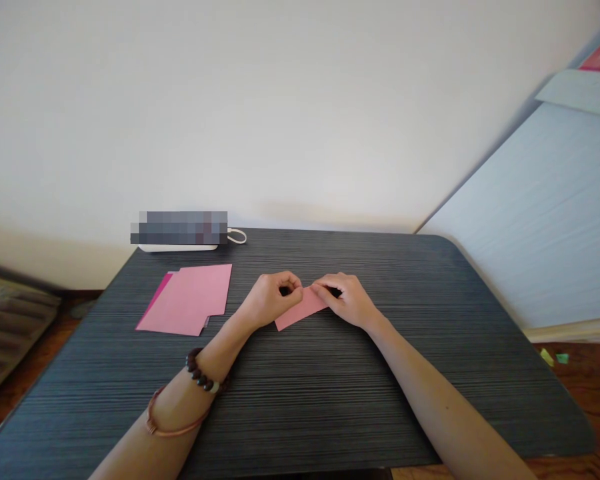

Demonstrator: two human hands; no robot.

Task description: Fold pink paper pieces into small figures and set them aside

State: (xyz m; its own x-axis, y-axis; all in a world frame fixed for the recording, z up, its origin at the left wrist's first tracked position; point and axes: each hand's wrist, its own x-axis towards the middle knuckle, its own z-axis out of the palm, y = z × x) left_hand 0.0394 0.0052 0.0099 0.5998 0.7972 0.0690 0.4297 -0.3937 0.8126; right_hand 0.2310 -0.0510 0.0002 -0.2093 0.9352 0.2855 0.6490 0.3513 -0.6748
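A narrow piece of pink paper (pixel 300 313) lies slanted at the middle of the dark table, between my two hands. My left hand (pixel 276 297) pinches its upper edge, thumb and forefinger pressed together. From the other side, my right hand (pixel 347 299) grips the same edge with thumb and fingers closed near the paper's right end. The fingertips of both hands almost meet. Part of the paper is covered by the fingers, so I cannot tell how it is folded there.
Left of my hands, several pink sheets (pixel 187 300) lie in a loose stack, a darker magenta one showing beneath. Behind them, by the wall, sits a blurred-out object (pixel 180 230) with a white base and cord loop (pixel 238 235). A pale panel (pixel 540 220) borders the dark table (pixel 290 413) on the right.
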